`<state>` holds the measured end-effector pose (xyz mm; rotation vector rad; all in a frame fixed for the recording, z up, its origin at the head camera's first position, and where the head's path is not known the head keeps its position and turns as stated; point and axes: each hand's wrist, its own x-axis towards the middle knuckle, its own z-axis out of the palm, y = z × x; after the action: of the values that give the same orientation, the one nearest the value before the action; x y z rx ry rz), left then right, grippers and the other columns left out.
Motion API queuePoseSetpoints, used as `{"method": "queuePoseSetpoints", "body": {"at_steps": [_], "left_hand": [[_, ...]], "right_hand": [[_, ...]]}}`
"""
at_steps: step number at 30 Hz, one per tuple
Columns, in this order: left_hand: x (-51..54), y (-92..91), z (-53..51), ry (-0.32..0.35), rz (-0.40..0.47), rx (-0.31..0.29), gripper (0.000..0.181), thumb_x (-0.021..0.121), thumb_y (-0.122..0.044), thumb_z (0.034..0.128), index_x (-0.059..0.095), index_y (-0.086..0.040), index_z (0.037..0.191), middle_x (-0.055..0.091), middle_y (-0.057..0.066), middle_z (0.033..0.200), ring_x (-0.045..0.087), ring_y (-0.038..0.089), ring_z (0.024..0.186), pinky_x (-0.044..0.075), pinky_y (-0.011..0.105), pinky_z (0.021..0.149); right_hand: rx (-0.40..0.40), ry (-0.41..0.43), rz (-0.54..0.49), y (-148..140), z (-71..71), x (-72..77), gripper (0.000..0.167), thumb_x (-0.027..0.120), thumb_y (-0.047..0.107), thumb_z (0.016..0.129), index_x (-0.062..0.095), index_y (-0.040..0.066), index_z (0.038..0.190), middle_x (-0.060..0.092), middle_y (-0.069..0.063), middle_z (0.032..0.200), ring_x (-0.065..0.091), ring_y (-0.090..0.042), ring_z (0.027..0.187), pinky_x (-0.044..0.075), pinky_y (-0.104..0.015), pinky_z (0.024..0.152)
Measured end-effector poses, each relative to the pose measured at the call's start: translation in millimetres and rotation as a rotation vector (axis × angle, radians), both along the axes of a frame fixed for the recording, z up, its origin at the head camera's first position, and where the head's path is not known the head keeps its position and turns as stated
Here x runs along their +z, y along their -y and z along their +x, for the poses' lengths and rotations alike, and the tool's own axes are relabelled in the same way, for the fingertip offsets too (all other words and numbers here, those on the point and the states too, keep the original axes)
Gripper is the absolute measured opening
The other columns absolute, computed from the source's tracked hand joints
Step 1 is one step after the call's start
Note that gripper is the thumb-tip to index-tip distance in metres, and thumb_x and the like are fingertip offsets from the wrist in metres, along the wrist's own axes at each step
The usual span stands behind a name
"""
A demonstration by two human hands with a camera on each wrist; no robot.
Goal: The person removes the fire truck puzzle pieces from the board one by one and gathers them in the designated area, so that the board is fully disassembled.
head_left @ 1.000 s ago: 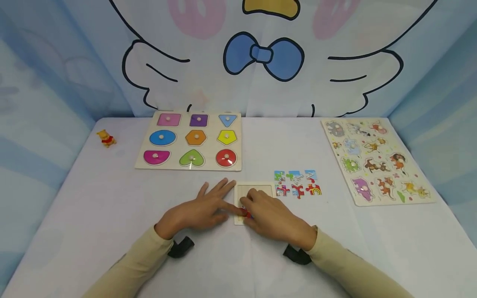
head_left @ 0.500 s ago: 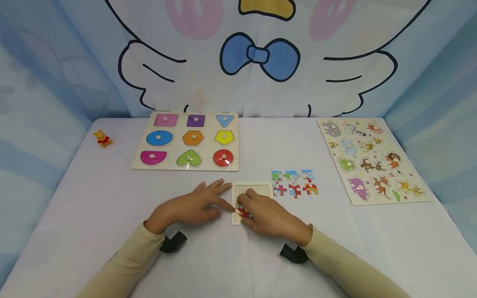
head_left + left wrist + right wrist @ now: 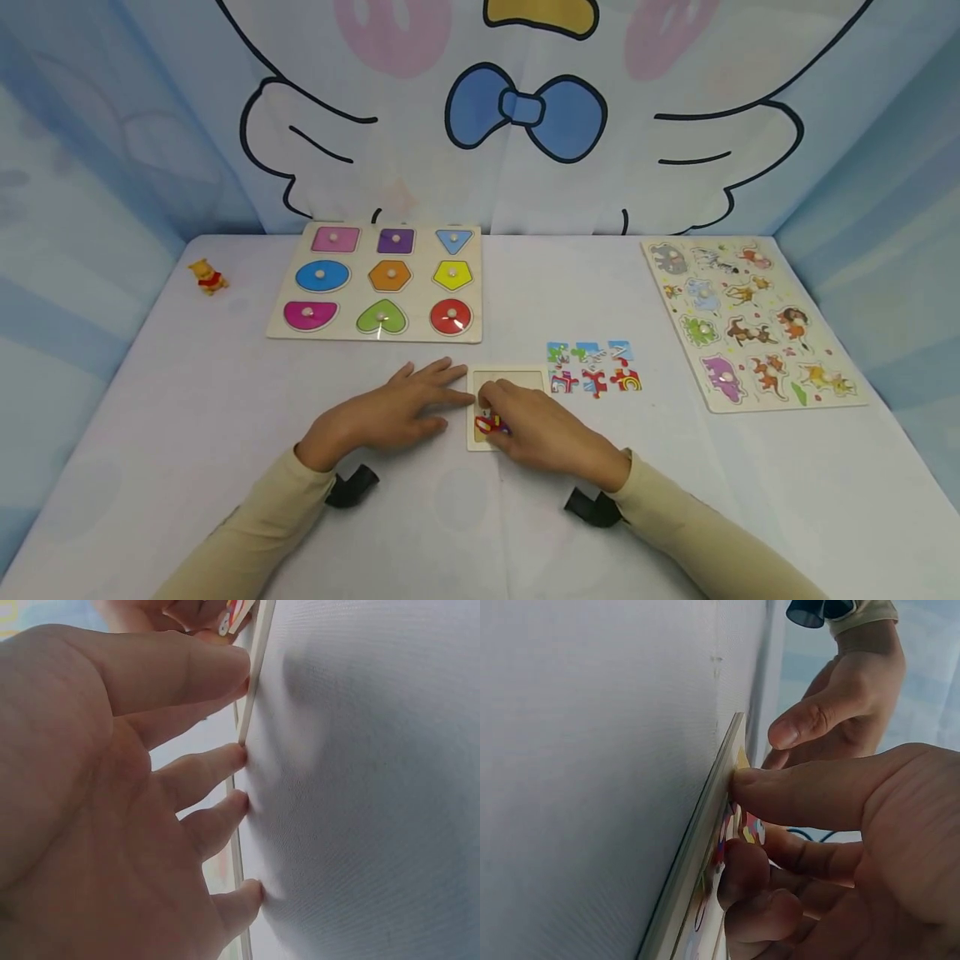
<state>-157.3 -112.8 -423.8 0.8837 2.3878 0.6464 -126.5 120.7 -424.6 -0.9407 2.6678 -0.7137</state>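
A small wooden frame [image 3: 512, 368] lies at the table's middle, part of its tray hidden by my right hand [image 3: 551, 429]. That hand pinches a red, colourful puzzle piece [image 3: 487, 424] over the frame's lower part; in the right wrist view the thumb and curled fingers of my right hand [image 3: 817, 832] are around the piece [image 3: 751, 829], which stands tilted. My left hand [image 3: 390, 414] is spread at the frame's left side, fingers fairly straight, fingertips touching its edge; the left wrist view shows my left hand [image 3: 127, 787] along the wooden edge [image 3: 259, 660].
Several loose puzzle pieces [image 3: 594, 382] lie just right of the frame. Behind on the left is a shape board [image 3: 345, 332]; on the right, an animal board [image 3: 708, 350]. A small bear figure [image 3: 207, 277] stands at the far left. A patterned curtain [image 3: 525, 192] hangs behind the table.
My left fingers have drawn back from the puzzle piece to the frame's left edge. The piece in my right hand has tilted up, while that hand stays over the frame.
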Motion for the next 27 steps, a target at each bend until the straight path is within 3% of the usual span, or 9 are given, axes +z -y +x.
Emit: {"method": "queuePoseSetpoints", "body": {"at_steps": [14,21,27], "left_hand": [[1.2,-0.9,2.6,-0.005,0.007,0.016,0.046,0.066,-0.013,0.0995,0.060,-0.018,0.145,0.032,0.008,0.165,0.013,0.033,0.156,0.004,0.064,0.122],[2.2,-1.1,2.5,-0.010,0.016,0.015,0.048,0.068,-0.012,0.0983,0.060,-0.020,0.145,0.033,0.010,0.165,0.012,0.033,0.156,0.005,0.065,0.121],[2.6,-1.4,2.9,-0.009,0.023,0.012,0.047,0.068,-0.013,0.0985,0.061,-0.020,0.145,0.033,0.010,0.165,0.012,0.033,0.156,0.005,0.065,0.121]], "right_hand": [[0.007,-0.055,-0.083,-0.7,-2.3,1.1,0.016,0.074,0.004,0.092,0.059,0.007,0.099,0.053,0.006,0.079,0.050,-0.010,0.068,0.044,-0.023,0.061],[0.044,-0.054,-0.066,-1.8,-4.1,3.1,0.017,0.072,0.003,0.093,0.071,0.008,0.109,0.059,0.005,0.085,0.053,-0.010,0.073,0.046,-0.024,0.066],[0.064,-0.054,-0.050,-2.4,-4.5,4.0,0.014,0.070,0.004,0.094,0.071,0.010,0.107,0.060,0.006,0.086,0.053,-0.009,0.074,0.046,-0.023,0.067]]}}
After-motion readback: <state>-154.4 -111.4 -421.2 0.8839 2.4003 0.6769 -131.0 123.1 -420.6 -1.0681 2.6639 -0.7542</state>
